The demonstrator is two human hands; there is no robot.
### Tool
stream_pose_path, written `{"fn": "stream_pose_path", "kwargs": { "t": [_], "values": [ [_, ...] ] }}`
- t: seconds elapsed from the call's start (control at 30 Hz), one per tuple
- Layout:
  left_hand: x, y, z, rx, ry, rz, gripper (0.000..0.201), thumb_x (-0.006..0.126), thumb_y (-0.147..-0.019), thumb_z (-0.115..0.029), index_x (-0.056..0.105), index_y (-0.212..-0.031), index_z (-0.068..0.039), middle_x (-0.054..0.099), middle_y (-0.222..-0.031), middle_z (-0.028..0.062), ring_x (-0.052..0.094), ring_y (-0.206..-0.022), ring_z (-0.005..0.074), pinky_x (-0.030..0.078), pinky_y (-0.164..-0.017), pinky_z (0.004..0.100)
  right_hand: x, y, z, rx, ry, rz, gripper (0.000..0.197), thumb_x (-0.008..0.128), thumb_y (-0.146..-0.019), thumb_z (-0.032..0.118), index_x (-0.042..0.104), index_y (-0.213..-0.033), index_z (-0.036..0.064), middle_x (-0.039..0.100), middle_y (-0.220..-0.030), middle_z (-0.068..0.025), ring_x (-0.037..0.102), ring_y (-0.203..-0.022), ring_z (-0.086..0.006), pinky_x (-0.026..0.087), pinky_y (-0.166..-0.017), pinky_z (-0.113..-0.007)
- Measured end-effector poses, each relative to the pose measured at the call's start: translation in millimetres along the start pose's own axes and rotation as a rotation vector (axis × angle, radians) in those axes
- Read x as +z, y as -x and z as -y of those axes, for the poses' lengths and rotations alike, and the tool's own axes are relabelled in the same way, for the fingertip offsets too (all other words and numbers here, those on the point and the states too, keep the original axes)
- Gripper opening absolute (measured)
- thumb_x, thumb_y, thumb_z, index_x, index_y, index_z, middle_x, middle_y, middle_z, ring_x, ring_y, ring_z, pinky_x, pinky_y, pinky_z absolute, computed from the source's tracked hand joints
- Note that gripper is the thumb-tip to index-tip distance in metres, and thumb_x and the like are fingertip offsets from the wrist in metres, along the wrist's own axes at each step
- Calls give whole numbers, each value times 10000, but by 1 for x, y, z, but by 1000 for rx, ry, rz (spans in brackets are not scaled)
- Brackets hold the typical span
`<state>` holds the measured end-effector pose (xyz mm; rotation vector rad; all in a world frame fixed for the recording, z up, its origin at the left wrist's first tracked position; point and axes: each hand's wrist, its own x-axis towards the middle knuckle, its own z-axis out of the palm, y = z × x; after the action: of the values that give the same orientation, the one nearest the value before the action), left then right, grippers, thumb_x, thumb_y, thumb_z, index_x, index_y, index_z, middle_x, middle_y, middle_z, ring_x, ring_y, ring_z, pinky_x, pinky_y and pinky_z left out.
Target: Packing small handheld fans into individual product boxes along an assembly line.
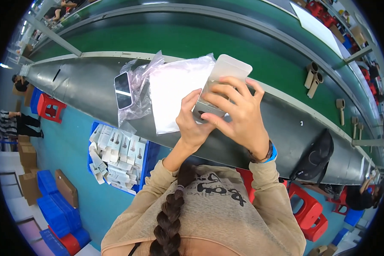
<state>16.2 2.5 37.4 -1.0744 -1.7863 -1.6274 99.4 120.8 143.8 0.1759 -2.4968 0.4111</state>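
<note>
Over the grey work table (pixel 277 123) I hold a small white carton (pixel 234 65) with its end flap standing up. My left hand (pixel 191 123) wraps round the carton's left side and underside, fingers closed on it. My right hand (pixel 242 112) lies over the carton's right side and opening, thumb against the near face and fingers bent across the top. What is inside the carton is hidden by my fingers. Beneath and to the left lies a stack of white plastic sheets or bags (pixel 168 91). Beside it a phone (pixel 123 91) rests on crumpled clear plastic (pixel 143 97).
A blue crate (pixel 144 168) full of small printed cartons (pixel 120 147) stands left of me, below table height. Beyond the table runs a green conveyor belt (pixel 158 38) carrying beige tube-shaped pieces (pixel 315 85). To the right are a black bag (pixel 318 155) and red stools (pixel 305 209).
</note>
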Motion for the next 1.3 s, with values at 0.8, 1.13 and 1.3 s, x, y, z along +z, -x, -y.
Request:
{"fn": "stream_pose_path", "kwargs": {
  "t": [0.8, 1.13, 1.3],
  "values": [
    [6, -7, -14, -158, 21, 297, 687, 857, -536, -40, 546, -1144, -113, 358, -1257, 141, 507, -1072, 330, 506, -833, 384, 69, 42, -29, 237, -1012, -663, 287, 704, -753, 122, 622, -1007, 14, 463, -1253, -245, 520, -1136, -345, 415, -976, -458],
    [17, 1, -5, -236, 191, 194, 935, 880, -506, -36, 361, -1284, -57, 403, -1212, 151, 439, -1137, 312, 433, -948, 385, 46, 37, -26, 202, -703, -355, 176, 629, -797, 31, 620, -973, 37, 584, -1122, -157, 561, -1129, -309, 438, -924, -386],
    [15, -7, -15, -181, 87, 204, 930, 889, -509, -58, 375, -1284, -55, 404, -1216, 152, 442, -1131, 316, 434, -943, 389, 45, 40, -28, 197, -659, -297, 245, 647, -764, 13, 608, -1005, 39, 567, -1204, -176, 552, -1148, -316, 431, -948, -400]
  ]
}}
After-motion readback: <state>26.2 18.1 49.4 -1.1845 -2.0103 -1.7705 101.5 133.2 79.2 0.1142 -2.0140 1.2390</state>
